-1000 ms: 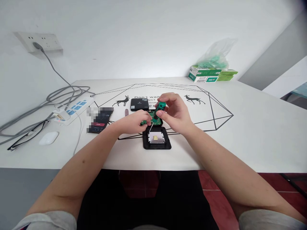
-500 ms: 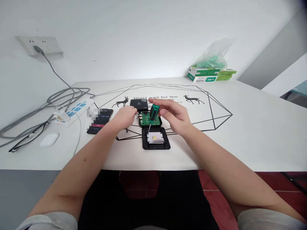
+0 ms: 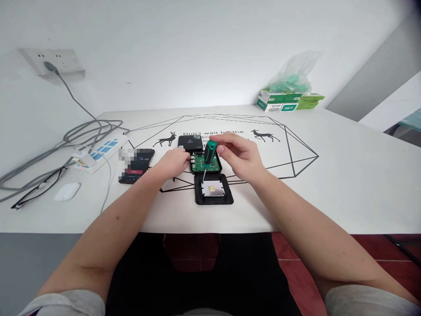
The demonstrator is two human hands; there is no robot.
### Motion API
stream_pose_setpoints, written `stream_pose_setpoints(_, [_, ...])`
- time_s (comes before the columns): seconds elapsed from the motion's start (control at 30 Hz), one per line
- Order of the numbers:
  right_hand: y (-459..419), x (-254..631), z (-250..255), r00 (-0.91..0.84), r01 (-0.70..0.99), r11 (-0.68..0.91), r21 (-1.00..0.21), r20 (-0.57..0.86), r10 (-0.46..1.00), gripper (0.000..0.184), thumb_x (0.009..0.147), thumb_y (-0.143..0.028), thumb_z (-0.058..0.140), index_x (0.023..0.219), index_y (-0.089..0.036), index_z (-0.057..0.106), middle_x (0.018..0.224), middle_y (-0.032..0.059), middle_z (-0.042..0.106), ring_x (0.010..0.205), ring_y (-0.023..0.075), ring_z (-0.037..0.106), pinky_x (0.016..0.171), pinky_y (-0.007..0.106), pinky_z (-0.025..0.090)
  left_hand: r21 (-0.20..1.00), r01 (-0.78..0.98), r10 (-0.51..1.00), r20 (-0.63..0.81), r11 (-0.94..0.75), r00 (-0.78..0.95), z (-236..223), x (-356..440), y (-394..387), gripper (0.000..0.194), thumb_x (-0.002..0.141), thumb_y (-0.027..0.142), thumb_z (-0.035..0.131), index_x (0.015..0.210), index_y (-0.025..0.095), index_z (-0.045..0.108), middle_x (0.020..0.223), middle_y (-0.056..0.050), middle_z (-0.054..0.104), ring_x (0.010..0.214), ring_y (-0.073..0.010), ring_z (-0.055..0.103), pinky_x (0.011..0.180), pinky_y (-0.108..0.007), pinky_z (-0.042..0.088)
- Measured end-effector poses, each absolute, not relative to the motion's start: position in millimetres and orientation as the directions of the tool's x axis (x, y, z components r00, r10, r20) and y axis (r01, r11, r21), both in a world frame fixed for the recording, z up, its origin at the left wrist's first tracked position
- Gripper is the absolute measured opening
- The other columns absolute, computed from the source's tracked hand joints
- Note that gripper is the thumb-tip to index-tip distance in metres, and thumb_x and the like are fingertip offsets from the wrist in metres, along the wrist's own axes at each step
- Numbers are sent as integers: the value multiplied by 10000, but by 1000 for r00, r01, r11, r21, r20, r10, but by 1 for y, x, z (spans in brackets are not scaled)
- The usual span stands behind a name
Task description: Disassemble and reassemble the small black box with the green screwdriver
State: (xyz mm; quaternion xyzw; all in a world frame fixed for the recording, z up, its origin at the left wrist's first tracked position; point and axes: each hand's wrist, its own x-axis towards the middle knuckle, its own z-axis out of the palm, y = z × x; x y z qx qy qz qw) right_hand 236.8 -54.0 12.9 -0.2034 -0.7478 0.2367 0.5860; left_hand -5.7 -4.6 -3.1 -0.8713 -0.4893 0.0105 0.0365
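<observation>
My right hand [image 3: 241, 153] grips a green-and-black screwdriver [image 3: 210, 153] with thumb and fingers near the top of its handle. The driver leans, its shaft running down to the upper left corner of a square black cover [image 3: 230, 200]. A silvery plate [image 3: 219, 186] with a small pale pad [image 3: 212, 188] lies in that cover. Just beyond it is a green circuit board [image 3: 215, 164] in a black case. My left hand [image 3: 176, 162] is closed beside the board's left edge; its fingertips are hidden. A closed black box [image 3: 190, 142] lies behind the board.
At left are a phone [image 3: 141, 162], a power strip [image 3: 107, 149] with coiled grey cable, glasses [image 3: 39, 188] and a white earbud-type case [image 3: 67, 192]. Green-and-white boxes [image 3: 279, 98] under a plastic bag [image 3: 296, 74] stand at the back right, against the wall.
My right fingers have drawn in from stretched out to bent around the handle's top. The screwdriver handle has shifted slightly left and down. The left hand is nearly where it was.
</observation>
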Motion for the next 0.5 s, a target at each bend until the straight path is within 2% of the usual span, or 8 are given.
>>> stream_pose_setpoints(0.1, [-54,235,12,-181,-11,789,-614,777,603,212,974,-473,804,1111,-317,761,1001,29,683,909,180,667,728,342,596,-79,844,845,22,-531,534,-4,-6,-3,246,1067,210,522,984,200,753,1103,-102,742,1034,-280,706,843,-376,534])
stream_pose_setpoints(0.23, [-54,232,10,-189,-103,697,-710,702,687,333,917,-479,870,1020,-301,608,1302,34,722,1044,188,766,794,355,668,-89,844,847,19,-528,532,-3,-5,-3,253,1083,233,530,944,200,740,1093,-97,749,1010,-273,706,825,-376,529])
stream_pose_setpoints(0.37, [-54,229,7,-192,-178,672,-719,695,693,331,922,-424,882,1041,-309,595,1223,7,797,947,176,820,788,356,688,-112,848,853,1,-518,522,0,-1,-7,249,1085,219,518,945,196,722,1089,-100,750,1011,-275,710,809,-378,523])
stream_pose_setpoints(0.5, [-55,230,6,-148,-87,741,-666,744,652,229,986,-473,806,1143,-325,729,1246,41,822,1139,225,811,920,408,685,-140,853,862,-9,-502,506,0,0,-9,240,1085,186,488,991,182,709,1110,-114,745,1025,-281,715,808,-380,524])
